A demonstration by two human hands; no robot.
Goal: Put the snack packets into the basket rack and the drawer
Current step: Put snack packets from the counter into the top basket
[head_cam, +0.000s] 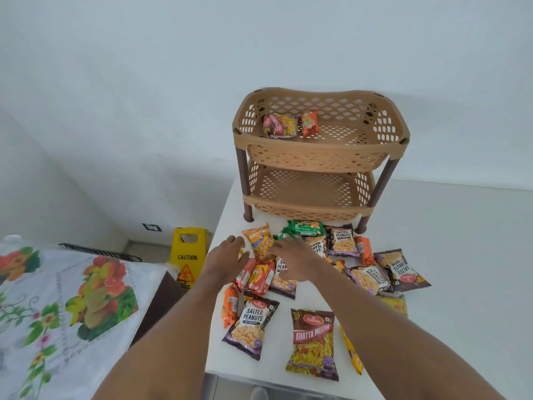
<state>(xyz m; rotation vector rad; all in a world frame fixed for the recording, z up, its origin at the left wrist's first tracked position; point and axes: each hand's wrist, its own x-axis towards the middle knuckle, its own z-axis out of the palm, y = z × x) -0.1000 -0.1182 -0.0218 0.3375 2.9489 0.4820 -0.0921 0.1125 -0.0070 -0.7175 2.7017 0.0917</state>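
**A:** Where are the hands in relation to the packets?

**B:** Both reach out in front of the basket rack. The left hand has its fingers straight and loosely spread, holding nothing. Its tips are just beside the masala peanuts packet, which lies in front of the rack's left leg. The right hand is also relaxed and open. It hovers over a salted peanuts packet, fingers pointing towards the green packet at the rack's foot.

**A:** Do the fingers touch anything?

**B:** I cannot tell for either hand.

**A:** What is in the rack?

**B:** Two packets sit in the upper basket at the back left. One is a purple and yellow packet, and the small orange packet is just beside it. The other snack packets lie scattered on the white table in front of the rack, and the Khatta Meetha packet is farthest from it.

**A:** Is anything hidden?

**B:** The right hand covers most of that salted peanuts packet. The right forearm also crosses a yellow packet, hiding part of it.
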